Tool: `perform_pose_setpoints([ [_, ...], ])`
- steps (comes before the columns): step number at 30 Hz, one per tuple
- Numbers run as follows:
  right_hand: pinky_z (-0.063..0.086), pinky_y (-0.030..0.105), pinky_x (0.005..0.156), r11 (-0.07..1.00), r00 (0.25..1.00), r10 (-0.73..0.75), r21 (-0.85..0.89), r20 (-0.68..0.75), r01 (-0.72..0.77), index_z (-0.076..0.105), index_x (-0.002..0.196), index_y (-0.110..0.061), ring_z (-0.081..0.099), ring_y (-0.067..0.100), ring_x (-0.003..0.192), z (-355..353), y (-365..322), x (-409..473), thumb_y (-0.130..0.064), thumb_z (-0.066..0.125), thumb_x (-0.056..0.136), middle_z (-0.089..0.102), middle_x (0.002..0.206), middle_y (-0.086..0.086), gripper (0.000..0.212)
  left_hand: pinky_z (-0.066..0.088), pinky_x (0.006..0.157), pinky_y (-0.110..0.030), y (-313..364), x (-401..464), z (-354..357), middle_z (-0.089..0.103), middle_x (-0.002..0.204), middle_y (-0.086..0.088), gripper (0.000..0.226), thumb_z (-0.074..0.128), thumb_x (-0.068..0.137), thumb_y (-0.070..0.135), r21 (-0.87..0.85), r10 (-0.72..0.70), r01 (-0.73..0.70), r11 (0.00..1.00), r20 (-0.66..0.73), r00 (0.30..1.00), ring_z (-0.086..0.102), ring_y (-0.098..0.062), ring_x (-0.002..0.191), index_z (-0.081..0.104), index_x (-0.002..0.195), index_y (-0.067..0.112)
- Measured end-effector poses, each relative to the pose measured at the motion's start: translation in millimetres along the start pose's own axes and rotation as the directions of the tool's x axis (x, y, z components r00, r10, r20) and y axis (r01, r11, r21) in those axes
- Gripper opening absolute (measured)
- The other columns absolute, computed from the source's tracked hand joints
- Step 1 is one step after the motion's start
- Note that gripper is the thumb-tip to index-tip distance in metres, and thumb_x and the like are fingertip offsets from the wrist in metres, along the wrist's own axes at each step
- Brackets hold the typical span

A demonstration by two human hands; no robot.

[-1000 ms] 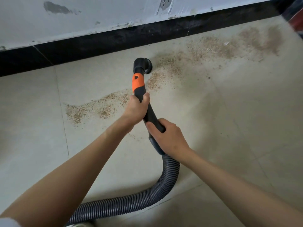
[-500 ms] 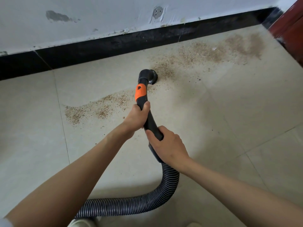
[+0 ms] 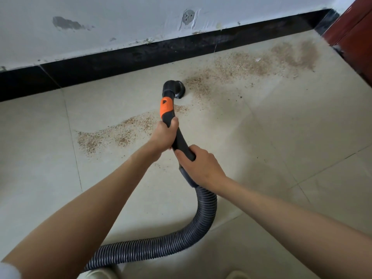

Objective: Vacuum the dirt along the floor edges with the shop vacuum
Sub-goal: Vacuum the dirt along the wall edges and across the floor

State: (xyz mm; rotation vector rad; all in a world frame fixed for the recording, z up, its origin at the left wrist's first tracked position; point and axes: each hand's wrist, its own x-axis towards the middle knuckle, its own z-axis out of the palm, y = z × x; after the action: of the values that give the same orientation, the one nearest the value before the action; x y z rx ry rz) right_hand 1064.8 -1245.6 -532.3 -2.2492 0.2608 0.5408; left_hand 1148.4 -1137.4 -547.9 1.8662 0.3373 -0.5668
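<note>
A black vacuum wand with an orange band (image 3: 166,107) ends in a round black nozzle (image 3: 175,88) set on the tiled floor. My left hand (image 3: 164,135) grips the wand just below the orange band. My right hand (image 3: 199,165) grips it lower, where the ribbed grey hose (image 3: 205,214) joins. Brown dirt lies in a patch to the left of the wand (image 3: 118,133) and in a longer trail to the right of the nozzle (image 3: 241,65), reaching toward the corner. A swept strip of floor lies around the nozzle.
A black baseboard (image 3: 120,61) runs under a scuffed white wall (image 3: 120,21) at the back. A dark red door or cabinet (image 3: 354,37) stands at the right corner. The hose loops back to the bottom left, near pale shoes (image 3: 100,273).
The nozzle has drawn back from the baseboard, then edged forward a little to the dirt's edge. The dirt beside the orange band is mostly gone. The view has shifted right, showing the red door.
</note>
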Motion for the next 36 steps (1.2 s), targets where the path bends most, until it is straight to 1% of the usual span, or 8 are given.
perform_pose_setpoints([
  [11,0.05,0.038,0.07,0.99,0.985,0.131,0.057,-0.11,-0.125,0.049,0.08,-0.025,0.061,0.023,0.072,18.8,20.5,-45.4,-0.057,0.044,0.09,0.062,0.073,-0.001,0.034,0.036,0.056,-0.025,-20.2,-28.0,25.2,0.049,0.081,-0.002,0.039,0.037,0.098,0.043,0.061,0.005,-0.013,0.998,0.118,0.993,0.047,-0.012,0.067,0.043,0.109,0.005],
  [15,0.051,0.04,0.073,0.988,0.985,0.128,0.106,-0.112,-0.116,0.049,0.078,-0.024,0.062,0.024,0.076,10.8,11.8,-23.7,-0.056,0.045,0.09,0.063,0.077,0.0,0.034,0.036,0.055,-0.026,-5.3,-8.5,22.1,0.05,0.082,-0.002,0.044,0.037,0.098,0.043,0.089,0.009,-0.016,0.996,0.074,0.997,0.048,-0.014,0.068,0.044,0.113,0.003],
  [18,0.049,0.039,0.073,0.985,0.987,0.115,0.142,-0.114,-0.098,0.049,0.079,-0.021,0.061,0.025,0.078,7.8,4.1,-13.4,-0.055,0.046,0.09,0.062,0.078,0.001,0.036,0.039,0.061,-0.028,3.9,0.2,17.3,0.053,0.093,-0.007,0.047,0.038,0.097,0.043,0.104,0.01,-0.015,0.994,0.047,0.999,0.051,-0.02,0.078,0.044,0.117,0.001],
  [22,0.048,0.035,0.066,0.985,0.991,0.131,0.114,-0.022,-0.128,0.049,0.086,-0.021,0.062,0.024,0.074,17.9,12.2,-35.4,-0.055,0.043,0.093,0.063,0.079,0.002,0.035,0.041,0.06,-0.025,-11.5,-18.9,11.7,0.051,0.086,-0.004,0.038,0.039,0.098,0.04,0.085,0.008,-0.021,0.996,0.153,0.988,0.049,-0.014,0.071,0.045,0.11,0.005],
  [25,0.046,0.032,0.065,0.972,0.986,0.15,0.17,0.067,-0.16,0.047,0.09,-0.021,0.061,0.021,0.074,26.3,21.4,-55.5,-0.053,0.042,0.095,0.062,0.081,0.001,0.033,0.044,0.069,-0.028,-26.9,-36.4,13.2,0.052,0.09,-0.005,0.037,0.039,0.098,0.041,0.108,0.011,-0.037,0.993,0.231,0.973,0.05,-0.015,0.075,0.044,0.111,0.007],
  [29,0.043,0.026,0.064,0.959,0.972,0.158,0.209,0.171,-0.193,0.043,0.089,-0.022,0.055,0.012,0.07,29.2,28.5,-63.1,-0.051,0.041,0.097,0.058,0.082,-0.003,0.03,0.046,0.075,-0.03,-33.3,-46.3,17.3,0.052,0.093,-0.003,0.038,0.038,0.098,0.041,0.137,0.013,-0.049,0.989,0.257,0.966,0.051,-0.015,0.079,0.042,0.114,0.007],
  [33,0.045,0.022,0.066,0.955,0.971,0.146,0.229,0.188,-0.188,0.046,0.102,-0.019,0.057,0.008,0.076,20.8,24.9,-49.9,-0.049,0.039,0.098,0.058,0.09,-0.004,0.031,0.042,0.065,-0.025,-21.5,-36.2,20.5,0.05,0.088,0.0,0.039,0.037,0.099,0.041,0.179,0.043,-0.094,0.979,0.267,0.963,0.049,-0.011,0.074,0.039,0.116,0.007],
  [36,0.048,0.03,0.077,0.976,0.98,0.105,0.173,0.167,-0.134,0.049,0.104,-0.013,0.06,0.019,0.089,10.1,18.5,-24.7,-0.044,0.032,0.102,0.06,0.099,0.003,0.035,0.04,0.066,-0.029,-5.6,-17.4,19.1,0.049,0.087,-0.002,0.043,0.037,0.098,0.041,0.203,0.084,-0.131,0.97,0.225,0.971,0.048,-0.015,0.073,0.042,0.116,0.002],
])
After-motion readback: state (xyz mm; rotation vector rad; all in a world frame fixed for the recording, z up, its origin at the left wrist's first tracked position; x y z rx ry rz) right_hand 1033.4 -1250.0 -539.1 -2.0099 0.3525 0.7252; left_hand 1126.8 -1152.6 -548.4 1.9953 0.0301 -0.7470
